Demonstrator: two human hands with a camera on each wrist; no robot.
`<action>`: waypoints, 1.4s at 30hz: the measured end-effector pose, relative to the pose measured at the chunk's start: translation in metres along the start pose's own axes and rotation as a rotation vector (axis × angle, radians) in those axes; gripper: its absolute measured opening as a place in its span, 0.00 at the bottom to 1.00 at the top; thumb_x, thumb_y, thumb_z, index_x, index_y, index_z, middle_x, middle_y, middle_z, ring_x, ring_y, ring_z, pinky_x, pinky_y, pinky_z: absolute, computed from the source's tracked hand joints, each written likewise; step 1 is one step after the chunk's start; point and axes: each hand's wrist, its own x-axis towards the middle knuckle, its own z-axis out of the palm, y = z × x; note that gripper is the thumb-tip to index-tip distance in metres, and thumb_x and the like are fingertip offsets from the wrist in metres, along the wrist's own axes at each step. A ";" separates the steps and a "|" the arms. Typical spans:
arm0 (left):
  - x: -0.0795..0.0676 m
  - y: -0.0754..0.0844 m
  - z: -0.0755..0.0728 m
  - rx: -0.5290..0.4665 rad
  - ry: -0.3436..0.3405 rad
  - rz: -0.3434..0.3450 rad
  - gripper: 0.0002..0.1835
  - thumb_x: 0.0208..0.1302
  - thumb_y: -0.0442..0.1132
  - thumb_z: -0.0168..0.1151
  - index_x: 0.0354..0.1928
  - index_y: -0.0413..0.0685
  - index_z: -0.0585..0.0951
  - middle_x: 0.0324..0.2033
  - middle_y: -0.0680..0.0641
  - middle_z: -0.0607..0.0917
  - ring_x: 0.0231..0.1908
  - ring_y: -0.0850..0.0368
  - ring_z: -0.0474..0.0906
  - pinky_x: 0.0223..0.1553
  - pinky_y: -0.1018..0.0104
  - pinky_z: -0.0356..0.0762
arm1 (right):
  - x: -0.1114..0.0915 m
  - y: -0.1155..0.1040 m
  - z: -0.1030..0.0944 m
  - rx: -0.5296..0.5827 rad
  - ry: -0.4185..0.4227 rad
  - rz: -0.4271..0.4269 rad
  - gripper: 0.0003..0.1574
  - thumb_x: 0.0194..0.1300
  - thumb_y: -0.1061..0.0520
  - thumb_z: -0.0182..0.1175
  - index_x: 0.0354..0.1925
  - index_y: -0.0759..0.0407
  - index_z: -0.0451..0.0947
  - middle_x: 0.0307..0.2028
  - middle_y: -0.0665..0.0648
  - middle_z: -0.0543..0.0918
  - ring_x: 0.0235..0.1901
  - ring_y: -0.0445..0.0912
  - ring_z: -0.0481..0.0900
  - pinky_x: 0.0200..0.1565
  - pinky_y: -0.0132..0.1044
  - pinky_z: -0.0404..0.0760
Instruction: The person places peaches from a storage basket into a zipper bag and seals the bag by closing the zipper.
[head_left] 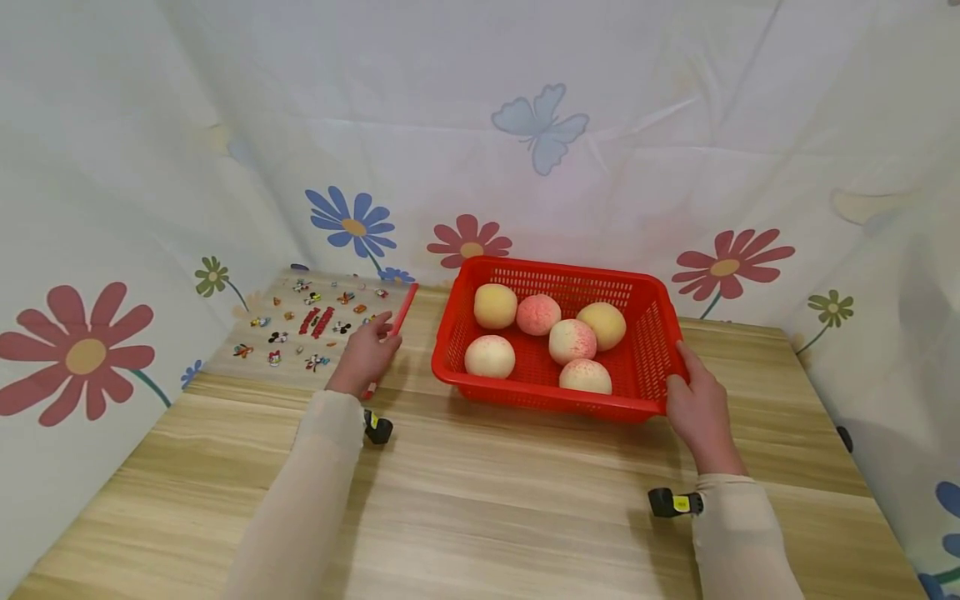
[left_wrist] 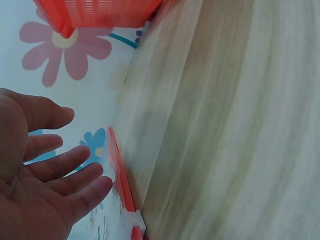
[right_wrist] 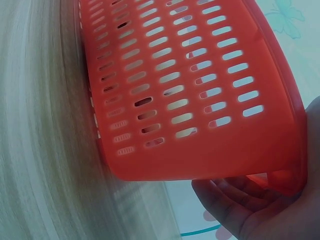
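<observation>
A red plastic basket (head_left: 540, 397) with slotted walls stands on the table, holding several peaches; a pink peach (head_left: 538, 315) and a yellow peach (head_left: 495, 307) are among them. My right hand (head_left: 697, 404) grips the basket's right end, its thumb at the rim and its fingers (right_wrist: 220, 200) curled underneath in the right wrist view. Over the red edge strip (head_left: 405, 310) of a clear printed bag (head_left: 255, 360) is my left hand (head_left: 367, 354). In the left wrist view its fingers (left_wrist: 65, 165) are spread and relaxed, with nothing held.
The wooden table (head_left: 480, 508) runs up to a flower-printed curtain (head_left: 600, 200) at the back and sides. The bag lies flat at the back left, beside the basket. A small black camera (head_left: 675, 502) sits on each wrist.
</observation>
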 end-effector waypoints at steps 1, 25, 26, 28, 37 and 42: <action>0.001 -0.001 0.000 0.003 0.003 -0.008 0.32 0.73 0.43 0.50 0.75 0.49 0.55 0.69 0.37 0.67 0.68 0.42 0.64 0.67 0.45 0.62 | 0.000 0.000 0.000 0.000 0.000 0.001 0.37 0.74 0.54 0.37 0.77 0.47 0.40 0.72 0.66 0.59 0.55 0.61 0.72 0.48 0.51 0.82; 0.017 -0.004 -0.005 0.201 0.014 -0.100 0.36 0.66 0.37 0.58 0.73 0.38 0.58 0.66 0.33 0.68 0.66 0.39 0.67 0.64 0.45 0.67 | 0.001 -0.001 0.000 0.004 -0.002 0.006 0.37 0.74 0.55 0.37 0.77 0.47 0.40 0.73 0.65 0.58 0.57 0.61 0.71 0.50 0.53 0.81; 0.017 -0.004 -0.005 0.212 0.012 -0.100 0.36 0.65 0.37 0.58 0.72 0.37 0.58 0.66 0.33 0.68 0.65 0.38 0.67 0.64 0.45 0.67 | 0.001 0.000 0.000 0.002 -0.001 0.005 0.37 0.74 0.55 0.37 0.77 0.47 0.40 0.73 0.65 0.58 0.57 0.61 0.71 0.50 0.53 0.81; 0.017 -0.004 -0.005 0.226 0.009 -0.101 0.36 0.65 0.36 0.58 0.72 0.36 0.58 0.66 0.32 0.68 0.66 0.38 0.67 0.65 0.46 0.67 | 0.001 0.000 0.000 0.000 -0.002 0.004 0.38 0.74 0.55 0.37 0.77 0.47 0.40 0.72 0.66 0.59 0.56 0.61 0.72 0.50 0.53 0.82; 0.015 -0.004 -0.008 0.226 -0.020 -0.096 0.36 0.62 0.32 0.54 0.72 0.36 0.57 0.67 0.32 0.67 0.65 0.38 0.66 0.63 0.45 0.69 | 0.001 0.001 0.000 0.005 0.001 -0.006 0.38 0.74 0.55 0.38 0.77 0.47 0.40 0.72 0.66 0.59 0.56 0.60 0.73 0.48 0.52 0.82; 0.015 -0.006 -0.010 0.214 -0.034 -0.086 0.37 0.60 0.31 0.52 0.73 0.37 0.57 0.66 0.31 0.67 0.65 0.38 0.67 0.62 0.45 0.70 | 0.001 0.002 0.000 0.000 0.003 -0.010 0.38 0.74 0.55 0.37 0.77 0.48 0.40 0.72 0.67 0.59 0.55 0.61 0.72 0.48 0.52 0.82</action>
